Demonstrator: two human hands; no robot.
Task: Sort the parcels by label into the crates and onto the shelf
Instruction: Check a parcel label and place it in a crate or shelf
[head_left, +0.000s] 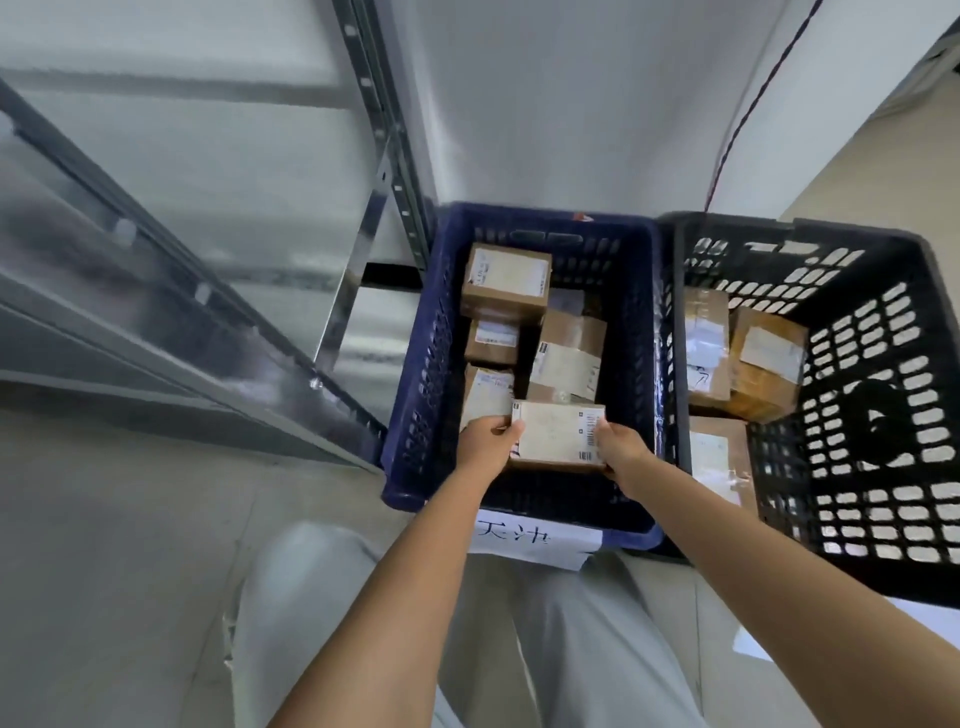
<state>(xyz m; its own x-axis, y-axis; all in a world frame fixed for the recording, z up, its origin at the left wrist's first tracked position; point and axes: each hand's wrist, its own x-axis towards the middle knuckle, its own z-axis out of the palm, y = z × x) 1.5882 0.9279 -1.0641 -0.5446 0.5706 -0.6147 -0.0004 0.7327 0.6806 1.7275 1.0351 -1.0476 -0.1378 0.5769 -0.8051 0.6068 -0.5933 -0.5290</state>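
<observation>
Cardboard parcel (558, 435), white barcoded label up, over blue crate (415, 415)

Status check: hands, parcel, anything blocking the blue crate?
Left hand and right hand grip the labelled parcel by its ends. Parcel over the blue crate, near side. Other parcels fill the far side; nothing blocking.

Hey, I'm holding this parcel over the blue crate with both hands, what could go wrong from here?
The parcel is pinched only at its ends by your left hand and right hand, so it may slip. The blue crate already holds several boxes; dropped on them, it may land tilted, hiding their labels.
</observation>
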